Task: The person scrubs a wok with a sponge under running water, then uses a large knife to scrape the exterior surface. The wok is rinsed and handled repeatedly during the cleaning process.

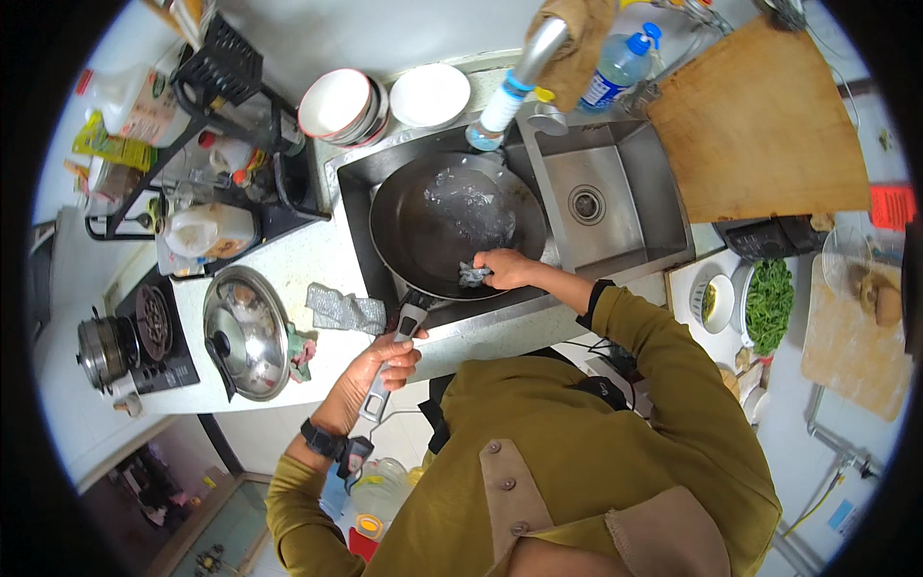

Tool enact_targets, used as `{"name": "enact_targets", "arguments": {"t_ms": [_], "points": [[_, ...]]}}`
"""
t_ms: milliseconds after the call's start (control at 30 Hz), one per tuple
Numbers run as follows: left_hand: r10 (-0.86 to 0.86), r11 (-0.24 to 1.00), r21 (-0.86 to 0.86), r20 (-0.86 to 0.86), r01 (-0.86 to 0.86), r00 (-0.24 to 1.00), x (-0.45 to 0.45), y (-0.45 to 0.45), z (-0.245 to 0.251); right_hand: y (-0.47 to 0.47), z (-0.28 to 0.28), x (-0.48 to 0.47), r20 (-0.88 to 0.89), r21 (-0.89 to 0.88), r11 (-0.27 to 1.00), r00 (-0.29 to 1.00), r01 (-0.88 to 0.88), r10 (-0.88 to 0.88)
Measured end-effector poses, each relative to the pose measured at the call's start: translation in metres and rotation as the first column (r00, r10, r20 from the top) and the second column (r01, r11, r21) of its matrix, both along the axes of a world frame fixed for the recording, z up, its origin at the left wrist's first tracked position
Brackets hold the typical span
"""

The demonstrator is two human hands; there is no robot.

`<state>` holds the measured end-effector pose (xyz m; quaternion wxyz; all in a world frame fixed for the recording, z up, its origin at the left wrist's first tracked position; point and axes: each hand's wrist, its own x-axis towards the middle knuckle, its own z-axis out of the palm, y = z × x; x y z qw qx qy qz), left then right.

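A large dark frying pan (425,231) lies in the left basin of a steel double sink (355,195), with water pooled inside it. My left hand (387,364) is closed around the pan's grey handle, below the sink's front edge. Against the pan's near right inner wall, my right hand (505,270) grips a crumpled grey scrubbing cloth (473,275). The faucet (497,108) with a blue-banded nozzle points down at the pan's far rim. A folded silvery cloth (345,309) rests on the counter left of the pan handle.
Stacked bowls (335,104) and a white plate (430,96) stand behind the sink. A domed pan lid (245,333) lies left. A blue-pump soap bottle (613,72) and a wooden board (757,137) are at right. The left rack (198,130) holds bottles.
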<state>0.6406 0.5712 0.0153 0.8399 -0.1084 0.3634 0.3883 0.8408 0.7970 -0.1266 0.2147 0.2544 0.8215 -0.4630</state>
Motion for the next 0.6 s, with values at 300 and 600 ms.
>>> {"name": "enact_targets", "arguments": {"t_ms": [300,600], "points": [[-0.147,0.984,-0.125,-0.138,0.130,0.979,0.014,0.071,0.114,-0.017,0.035,0.017,-0.169,-0.139,0.966,0.956,0.217,-0.239],[-0.482,0.872,-0.277,-0.635,0.404,0.604,0.077,0.123,0.181,-0.030,0.038,0.014,-0.334,-0.240,0.902,0.842,0.360,-0.425]]}}
